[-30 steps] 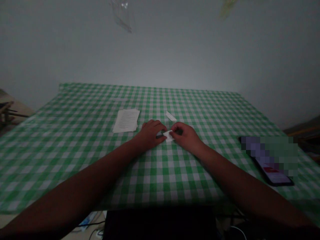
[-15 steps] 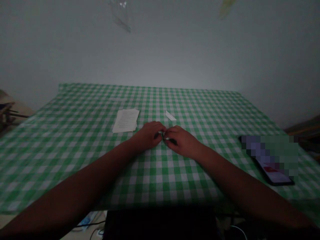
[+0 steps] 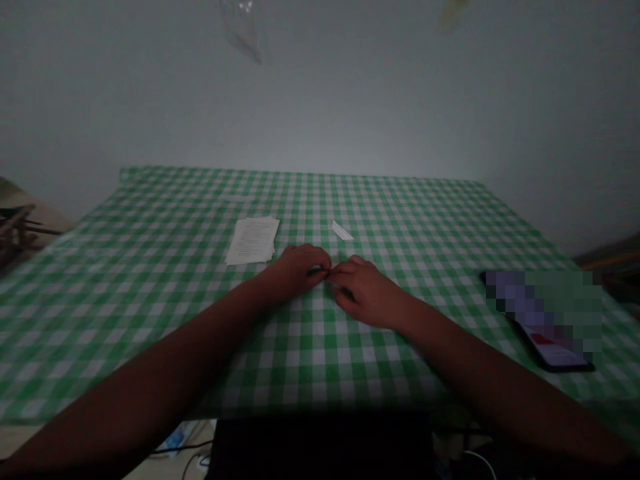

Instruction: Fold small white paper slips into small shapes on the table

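Note:
My left hand [image 3: 303, 270] rests near the middle of the table, thumb and fingers pinched together. Whatever lies in that pinch is too small and dark to make out. My right hand [image 3: 369, 291] comes in from the other side, its index fingertip meeting the left fingertips while its thumb stands apart below. Just beyond the hands lies a small folded piece of white paper [image 3: 342, 231] with slanted ends. To the left, past my left wrist, is a stack of printed paper sheets [image 3: 253, 240], slightly uneven at the edges.
A green-and-white checked tablecloth [image 3: 320, 363] covers the table, which meets a plain wall [image 3: 350, 100] at the back. On the right lies a phone [image 3: 563, 357], its screen partly blurred out. A clear plastic bag [image 3: 243, 30] hangs on the wall. Cables show below the front edge.
My right thumb has drawn down and away from its index finger, opening that hand. My left hand keeps its pinch in nearly the same place. The papers and phone stay put.

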